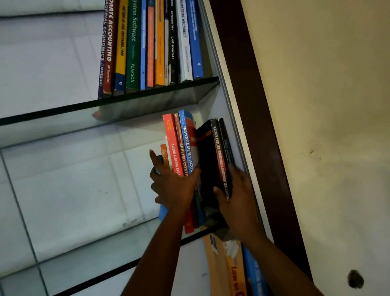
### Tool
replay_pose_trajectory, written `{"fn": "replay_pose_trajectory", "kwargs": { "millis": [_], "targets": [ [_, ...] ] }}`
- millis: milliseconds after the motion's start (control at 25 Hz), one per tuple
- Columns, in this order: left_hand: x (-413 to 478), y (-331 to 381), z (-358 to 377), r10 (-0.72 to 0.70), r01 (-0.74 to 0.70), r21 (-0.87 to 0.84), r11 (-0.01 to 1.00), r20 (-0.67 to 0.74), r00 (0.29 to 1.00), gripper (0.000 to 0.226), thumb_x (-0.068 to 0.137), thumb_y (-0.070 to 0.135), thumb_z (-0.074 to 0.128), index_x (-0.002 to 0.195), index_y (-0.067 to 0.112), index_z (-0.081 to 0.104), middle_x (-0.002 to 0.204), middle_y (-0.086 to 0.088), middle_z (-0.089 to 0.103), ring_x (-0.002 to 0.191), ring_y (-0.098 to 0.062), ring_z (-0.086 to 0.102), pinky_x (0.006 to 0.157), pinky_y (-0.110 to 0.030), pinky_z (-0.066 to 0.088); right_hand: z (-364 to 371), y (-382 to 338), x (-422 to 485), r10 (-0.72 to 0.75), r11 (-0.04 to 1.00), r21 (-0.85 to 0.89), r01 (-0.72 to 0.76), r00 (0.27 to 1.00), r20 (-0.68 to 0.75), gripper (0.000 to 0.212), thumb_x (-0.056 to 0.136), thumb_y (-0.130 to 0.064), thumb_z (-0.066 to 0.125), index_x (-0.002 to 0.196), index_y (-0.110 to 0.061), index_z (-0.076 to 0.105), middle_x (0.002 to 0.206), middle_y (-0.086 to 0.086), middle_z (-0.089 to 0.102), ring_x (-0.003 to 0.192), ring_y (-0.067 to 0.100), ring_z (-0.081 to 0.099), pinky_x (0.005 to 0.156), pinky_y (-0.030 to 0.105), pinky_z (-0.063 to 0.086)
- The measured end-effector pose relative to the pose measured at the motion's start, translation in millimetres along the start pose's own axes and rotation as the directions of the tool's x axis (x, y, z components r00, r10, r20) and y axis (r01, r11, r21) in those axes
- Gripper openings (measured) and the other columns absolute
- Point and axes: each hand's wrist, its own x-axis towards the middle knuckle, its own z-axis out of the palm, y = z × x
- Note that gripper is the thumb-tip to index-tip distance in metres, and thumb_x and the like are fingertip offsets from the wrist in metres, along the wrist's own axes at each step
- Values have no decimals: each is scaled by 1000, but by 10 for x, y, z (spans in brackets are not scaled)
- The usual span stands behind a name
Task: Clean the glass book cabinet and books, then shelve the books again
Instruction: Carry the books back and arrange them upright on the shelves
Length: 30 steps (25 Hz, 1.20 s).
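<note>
The left hand (174,188) covers the lower spines of the red book (173,146), the brown book (180,144) and the blue Management book (186,144), so their titles break off there. Left of that hand, a thin orange book (164,152) shows only its top. The right hand (238,204) hides the foot of the black grammar book (220,159). The top-shelf books (148,34) are cut by the upper edge; the yellow law book (237,290) by the lower edge.
</note>
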Motion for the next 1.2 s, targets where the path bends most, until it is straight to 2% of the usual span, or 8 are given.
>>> {"fn": "replay_pose_trajectory", "kwargs": {
  "millis": [40, 120, 240, 400, 600, 840, 1040, 1200],
  "targets": [
    [-4, 0, 9, 3, -3, -3, 1000, -6, 1000, 116, 69, 42, 79, 150, 28, -4, 151, -14, 20, 137, -37, 24, 106, -60, 22, 27, -14, 14, 56, 998, 2, -56, 997, -51, 68, 89, -17, 59, 146, -15, 22, 148, 8, 28, 137, 20, 27, 110, 31, 27],
    [19, -11, -5, 4, -4, -14, 1000, -15, 1000, 116, 69, 42, 79, 150, 27, -4, 151, -14, 20, 138, -37, 24, 106, -60, 21, 104, -48, 89, 159, 987, 11, -158, 987, -32, 79, 89, -18, 60, 148, -14, 8, 151, 10, 23, 139, 24, 23, 111, 39, 27],
    [75, -56, -44, 0, 0, -38, 999, -10, 1000, 116, 70, 41, 79, 150, 26, -5, 152, -14, 19, 138, -37, 24, 107, -60, 21, 172, -58, 295, 221, 975, -2, -221, 974, -40, 81, 86, -18, 63, 148, -13, 11, 149, 14, 25, 136, 29, 29, 108, 42, 33],
    [102, -101, -73, 15, -16, -35, 999, -13, 1000, 116, 70, 43, 78, 150, 24, -4, 150, -14, 22, 137, -37, 26, 106, -59, 23, 186, -140, 411, 189, 970, -155, -185, 982, 10, 66, 85, -25, 65, 139, -11, 30, 140, 14, 35, 125, 28, 42, 96, 35, 42],
    [158, -267, -129, 80, -81, -51, 995, -19, 997, 118, 67, 47, 78, 150, 22, -2, 147, -13, 31, 134, -34, 33, 106, -55, 29, 126, -253, 393, 139, 928, -350, -124, 990, 16, 59, 90, -26, 58, 138, -11, 28, 130, 15, 51, 113, 29, 56, 90, 37, 50],
    [94, -276, -51, 111, -117, -63, 991, -85, 990, 114, 66, 53, 76, 150, 20, 7, 143, -13, 37, 129, -33, 39, 104, -52, 32, -218, -440, 167, 94, 955, -288, -73, 994, 58, 63, 90, -29, 57, 142, -16, 24, 130, 13, 53, 108, 27, 60, 84, 33, 52],
    [-6, -119, 198, 68, -73, -39, 997, -110, 992, 115, 65, 52, 78, 151, 20, 6, 148, -13, 30, 132, -36, 32, 105, -56, 27, -358, -536, 155, 71, 959, -280, -45, 994, 86, 63, 90, -28, 57, 142, -15, 25, 129, 12, 54, 109, 25, 59, 84, 29, 50],
    [-127, 67, 411, 30, -30, 1, 1000, -82, 996, 114, 68, 51, 75, 151, 21, 2, 151, -13, 22, 134, -37, 26, 107, -55, 21, -606, -560, 63, 36, 951, -307, -23, 999, 38, 64, 90, -30, 58, 142, -15, 25, 127, 9, 56, 99, 16, 60, 70, 14, 44]
  ]
}}
